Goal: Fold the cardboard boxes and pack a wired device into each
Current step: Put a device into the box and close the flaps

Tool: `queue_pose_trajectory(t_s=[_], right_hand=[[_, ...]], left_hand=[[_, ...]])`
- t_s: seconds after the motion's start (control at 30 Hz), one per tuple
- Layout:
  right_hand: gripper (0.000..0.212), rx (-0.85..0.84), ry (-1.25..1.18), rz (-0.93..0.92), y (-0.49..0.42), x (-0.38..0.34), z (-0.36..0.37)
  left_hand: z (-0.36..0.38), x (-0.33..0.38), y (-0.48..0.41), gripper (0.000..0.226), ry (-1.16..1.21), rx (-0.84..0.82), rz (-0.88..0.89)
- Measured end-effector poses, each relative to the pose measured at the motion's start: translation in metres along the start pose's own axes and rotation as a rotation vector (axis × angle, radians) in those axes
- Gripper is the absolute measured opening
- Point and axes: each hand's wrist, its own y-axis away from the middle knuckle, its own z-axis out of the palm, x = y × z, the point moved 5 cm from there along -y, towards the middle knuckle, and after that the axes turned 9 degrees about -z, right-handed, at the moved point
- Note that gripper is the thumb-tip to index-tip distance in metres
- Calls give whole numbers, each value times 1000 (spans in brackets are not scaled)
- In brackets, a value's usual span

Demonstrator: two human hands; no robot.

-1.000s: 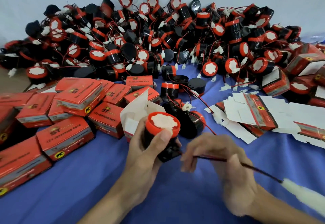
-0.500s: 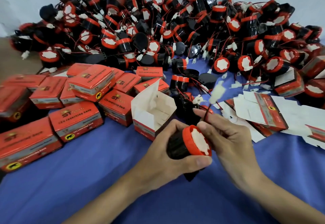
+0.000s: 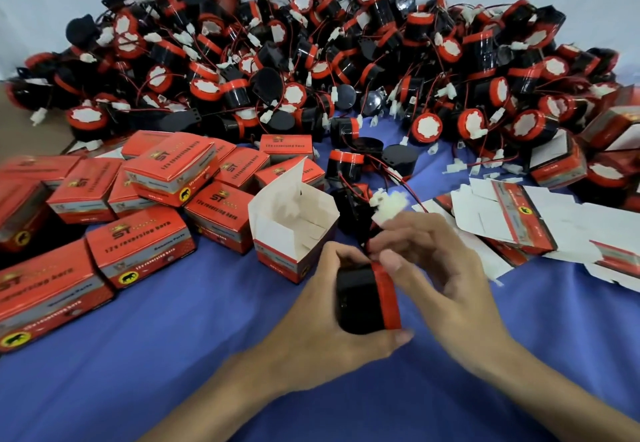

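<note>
Wired device [image 3: 360,299]: black plastic cylinder with a red band, held on its side over the blue cloth [image 3: 166,355], just in front of the open box.
Left hand [image 3: 322,323]: fingers and thumb wrapped round the cylinder's black body.
Right hand [image 3: 446,268]: fingers curled at the red end, thumb on the band; motion blur hides whether it pinches the wire.
White plastic plug [image 3: 388,207]: just beyond the right fingertips.
Open box [image 3: 294,233]: red-and-white cardboard carton, upright, flaps raised.
Closed red cartons [image 3: 138,244]: clustered at left.
Flat unfolded cardboard blanks [image 3: 512,219]: spread at right.
Heap of loose black-and-red devices [image 3: 311,60]: piled behind.
</note>
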Motion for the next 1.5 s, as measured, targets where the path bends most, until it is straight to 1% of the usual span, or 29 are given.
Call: queue_pose_trajectory(t_s=[0.07, 0.1, 0.17, 0.2, 0.27, 0.37, 0.4, 0.47, 0.5, 0.53, 0.57, 0.6, 0.63, 0.67, 0.7, 0.73, 0.77, 0.8, 0.83, 0.87, 0.9, 0.97, 1.07, 1.2, 1.27, 1.4, 1.47, 1.5], right_hand=[[38, -76, 25, -26, 3, -2, 4], [39, -88, 38, -38, 3, -3, 5], [27, -109, 80, -143, 3, -9, 8], [22, -121, 108, -202, 3, -12, 9], [23, -139, 118, -257, 3, -13, 8], [44, -151, 55, -237, 4, -13, 13], [45, -145, 30, -222, 3, -14, 11], [39, -126, 22, -205, 5, -15, 5], [33, -123, 18, -184, 7, -12, 6], [33, -136, -22, -137, 7, -9, 13], [43, -166, -42, -66, 6, -6, 35], [69, -156, -51, 29, 7, -3, 45], [101, -191, 85, 15, 18, 0, 62], [117, -192, 99, -33, 28, 2, 65], [113, -201, 28, -30, 32, -1, 59], [99, -211, -68, -16, 25, -4, 56], [84, -228, -177, 8, 15, -5, 53], [67, -252, -297, 78, 12, -5, 40], [50, -321, -341, 56, 11, -11, 30], [40, -353, -329, 12, 9, -17, 20], [35, -344, -302, -13, 8, -17, 21], [32, -338, -260, -55, 7, -17, 24], [30, -354, -305, -80, 8, -16, 22], [32, -372, -346, -66, 9, -14, 19], [31, -353, -371, -44, 9, -11, 19], [32, -270, -591, 75, 9, -6, 19], [35, -223, -659, 178, 9, 2, 19], [36, -213, -667, 231, 10, 5, 20]], left_hand=[[2, 0, -1, 60, 78, -11, 10], [3, 0, -1, 65, 92, -15, 16], [4, 1, -2, 70, 110, -11, 33], [3, 1, -2, 67, 115, 8, 45], [-1, 1, -2, 59, 111, 63, 64], [-3, 0, -2, 57, 119, 147, 86], [-5, -2, -2, 55, 137, 169, 96], [-8, -4, 1, 54, 160, 206, 154], [-7, 2, 2, 55, 130, 212, 222], [-4, 9, 3, 59, 88, 226, 292], [4, 24, 2, 70, -32, 293, 366], [2, 31, 4, 82, -239, 434, 384], [-7, 49, 1, 85, -222, 617, 332], [-5, 51, 10, 79, -298, 721, 414], [0, 51, 8, 77, -358, 724, 418], [13, 49, 5, 77, -407, 671, 477], [16, 42, 7, 76, -333, 652, 563], [1, 29, 11, 73, -249, 641, 570], [-7, 22, 12, 68, -153, 556, 553], [-12, 18, 14, 64, -135, 532, 554], [-9, 18, 13, 63, -143, 522, 578], [-5, 16, 12, 61, -178, 531, 618], [-6, 13, 12, 61, -199, 548, 638], [-8, 10, 11, 64, -266, 560, 647], [-8, 11, 11, 65, -292, 530, 657], [-16, 22, 18, 68, -422, 548, 771], [-30, 29, 24, 64, -429, 637, 821], [-37, 32, 25, 60, -446, 691, 817]])
